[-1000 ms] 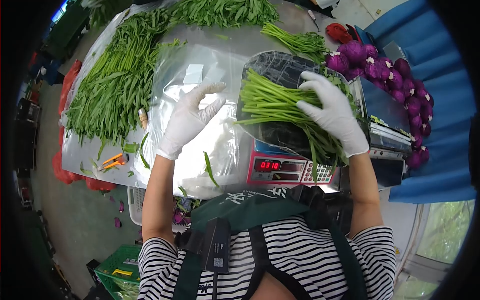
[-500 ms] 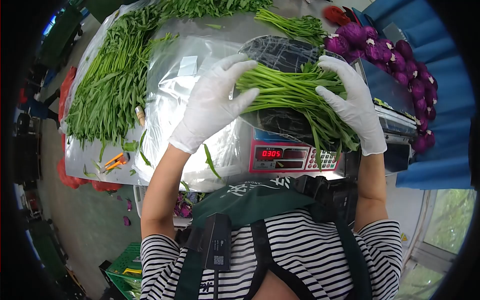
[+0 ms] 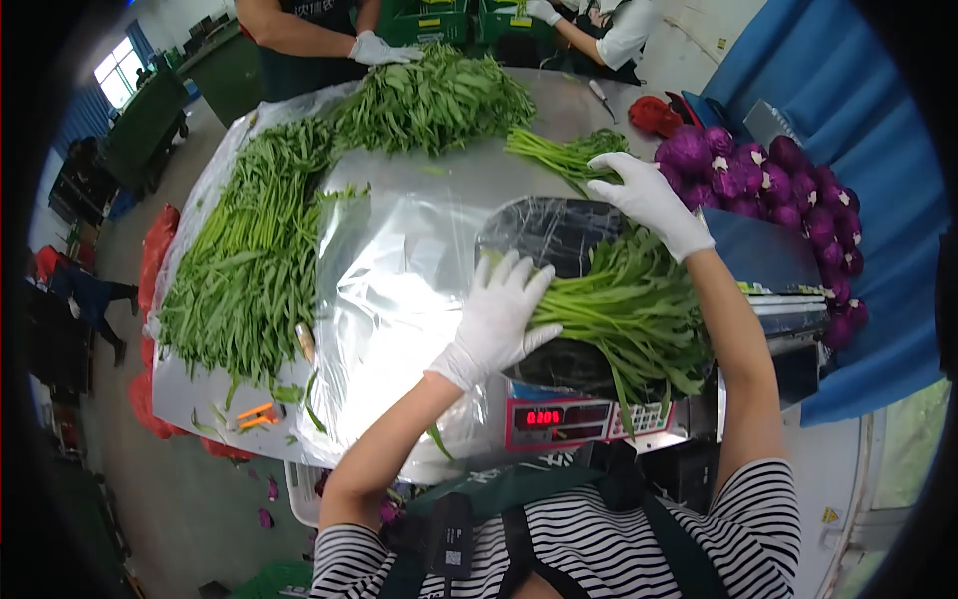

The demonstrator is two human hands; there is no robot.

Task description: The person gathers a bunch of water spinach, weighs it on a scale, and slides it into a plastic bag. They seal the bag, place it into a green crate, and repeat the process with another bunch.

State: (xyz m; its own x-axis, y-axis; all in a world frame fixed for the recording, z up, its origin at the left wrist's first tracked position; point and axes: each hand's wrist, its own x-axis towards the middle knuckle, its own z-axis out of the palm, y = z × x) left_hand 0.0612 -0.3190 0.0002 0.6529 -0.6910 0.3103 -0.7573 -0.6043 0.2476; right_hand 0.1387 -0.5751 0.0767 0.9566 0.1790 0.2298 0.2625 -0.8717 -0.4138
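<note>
A bundle of leafy green vegetable stalks (image 3: 629, 314) lies on the dark, wrapped pan of a red digital scale (image 3: 559, 417) whose display is lit. At the cut ends of the stalks, my left hand (image 3: 499, 314), in a white glove, rests with its fingers spread. Further back, my right hand (image 3: 649, 200), also gloved, hovers with thumb and fingers apart. Its fingertips are close to a smaller bunch of greens (image 3: 569, 155) lying on the metal table behind the scale. Clear plastic bags (image 3: 399, 299) lie flat to the left of the scale.
Large heaps of greens (image 3: 249, 260) cover the table's left and back. Purple cabbages (image 3: 788, 190) are piled at the right. An orange cutter (image 3: 261, 415) and a wooden-handled tool (image 3: 305, 342) lie at left. Across the table, a co-worker's gloved hand (image 3: 384, 50) touches the greens.
My right hand has left the bundle and moved back towards the smaller bunch. My left hand stays at the stem ends. The view has tilted up, showing co-workers.
</note>
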